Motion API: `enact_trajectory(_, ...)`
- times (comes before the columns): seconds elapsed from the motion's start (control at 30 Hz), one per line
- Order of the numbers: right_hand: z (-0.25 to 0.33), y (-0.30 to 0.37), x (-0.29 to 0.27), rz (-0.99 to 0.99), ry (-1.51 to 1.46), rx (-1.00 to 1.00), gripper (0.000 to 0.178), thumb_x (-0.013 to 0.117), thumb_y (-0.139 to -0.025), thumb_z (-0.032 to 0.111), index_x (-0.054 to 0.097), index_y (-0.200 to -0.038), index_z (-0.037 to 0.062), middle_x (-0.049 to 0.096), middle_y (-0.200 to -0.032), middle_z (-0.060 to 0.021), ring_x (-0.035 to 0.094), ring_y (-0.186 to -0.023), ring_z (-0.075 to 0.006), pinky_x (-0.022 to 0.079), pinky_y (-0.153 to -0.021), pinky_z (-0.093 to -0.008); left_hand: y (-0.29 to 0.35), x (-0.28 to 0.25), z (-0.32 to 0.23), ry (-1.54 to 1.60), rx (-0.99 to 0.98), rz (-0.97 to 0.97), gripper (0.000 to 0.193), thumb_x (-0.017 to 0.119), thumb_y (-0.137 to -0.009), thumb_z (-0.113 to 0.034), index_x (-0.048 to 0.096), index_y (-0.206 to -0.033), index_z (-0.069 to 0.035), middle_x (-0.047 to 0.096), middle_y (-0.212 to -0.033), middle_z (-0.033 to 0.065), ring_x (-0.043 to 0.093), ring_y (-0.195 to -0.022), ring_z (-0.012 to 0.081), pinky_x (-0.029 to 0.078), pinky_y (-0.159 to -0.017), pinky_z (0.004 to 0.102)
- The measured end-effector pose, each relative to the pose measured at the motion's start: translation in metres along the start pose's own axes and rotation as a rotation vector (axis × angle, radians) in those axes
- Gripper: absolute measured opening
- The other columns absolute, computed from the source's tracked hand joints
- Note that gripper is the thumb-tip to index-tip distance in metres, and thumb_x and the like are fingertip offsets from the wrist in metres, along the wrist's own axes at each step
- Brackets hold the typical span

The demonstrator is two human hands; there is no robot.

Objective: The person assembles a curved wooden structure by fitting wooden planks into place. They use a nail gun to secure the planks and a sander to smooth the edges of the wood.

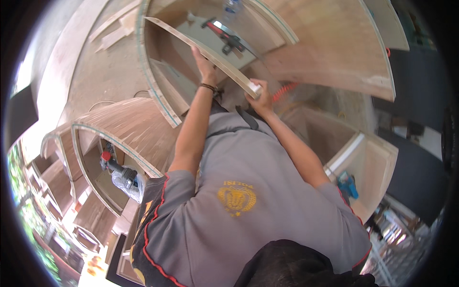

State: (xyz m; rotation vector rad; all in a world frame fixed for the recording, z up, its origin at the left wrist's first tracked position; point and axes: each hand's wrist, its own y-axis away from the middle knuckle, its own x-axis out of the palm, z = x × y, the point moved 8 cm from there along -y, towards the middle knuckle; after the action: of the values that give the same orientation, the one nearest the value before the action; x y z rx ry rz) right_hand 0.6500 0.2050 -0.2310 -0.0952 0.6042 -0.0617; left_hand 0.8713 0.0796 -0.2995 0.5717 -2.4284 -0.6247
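A long, narrow wooden board (222, 61), seen mostly along its pale edge, slants from upper left down to the right in front of me. My left hand (205, 67) grips it near the middle, with the fingers along its near side and partly hidden. At the board's near right end, my right hand (260, 98) is closed around it, beside a small white patch. Beyond the board is an open curved wooden cabinet (162, 103). Inside it lies a red and black tool (224, 36), its kind unclear, near a clear plastic bottle (232, 6).
Another curved cabinet (76, 158) at left holds a red and black power tool (117, 170) beside clear plastic. At right, a blue tool (347, 185) sits in an open wooden box (377, 165). A red coiled hose (285, 91) runs past my right hand. Wood offcuts (116, 36) lie at upper left.
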Motion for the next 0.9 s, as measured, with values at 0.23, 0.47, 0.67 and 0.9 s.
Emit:
enact_trajectory(0.23, -0.007, 0.003, 0.003, 0.058, -0.012, 0.158, 0.057, 0.084, -0.083, 0.024, 0.048, -0.125, 0.0108, 0.069, -0.125, -0.0142, 0.068, -0.115, -0.0344, 0.055, -0.094, -0.0423, -0.009, 0.003, -0.057, -0.5, 0.401, -0.166, 0.088, 0.075, -0.089, -0.017, 0.025, -0.159, -0.003, 0.048, -0.152, 0.022, 0.049, -0.138, 0.0344, 0.038, -0.115, 0.0411)
enact_trajectory(0.47, 0.015, 0.014, -0.02, 0.013, 0.034, 0.053, 0.076, 0.084, -0.08, 0.02, 0.045, -0.145, 0.0105, 0.064, -0.132, -0.0141, 0.064, -0.119, -0.0334, 0.05, -0.102, -0.0425, -0.026, 0.001, -0.068, -0.747, 0.324, -0.293, 0.089, 0.068, -0.089, -0.018, 0.017, -0.161, -0.005, 0.05, -0.149, 0.0265, 0.053, -0.135, 0.0412, 0.041, -0.113, 0.0452)
enact_trajectory(0.67, -0.004, 0.077, -0.199, -0.35, 0.297, 0.282, 0.05, 0.077, -0.083, 0.012, 0.062, -0.131, 0.0043, 0.064, -0.128, -0.0154, 0.064, -0.117, -0.0311, 0.049, -0.104, -0.0411, -0.066, -0.016, -0.061, -0.817, 0.509, -0.164, 0.102, 0.07, -0.093, -0.049, 0.016, -0.159, 0.006, 0.026, -0.162, 0.0322, 0.028, -0.151, 0.0409, 0.021, -0.126, 0.0437)
enact_trajectory(0.9, -0.021, 0.312, -0.472, -1.518, 0.794, 0.704, 0.052, 0.077, -0.083, 0.021, 0.06, -0.129, 0.006, 0.052, -0.124, -0.0199, 0.048, -0.122, -0.037, 0.041, -0.105, -0.0473, -0.062, -0.043, -0.068, -0.787, 0.591, -0.064, 0.098, 0.076, -0.093, -0.044, 0.019, -0.15, 0.012, 0.038, -0.146, 0.0319, 0.051, -0.127, 0.0367, 0.048, -0.106, 0.0495)
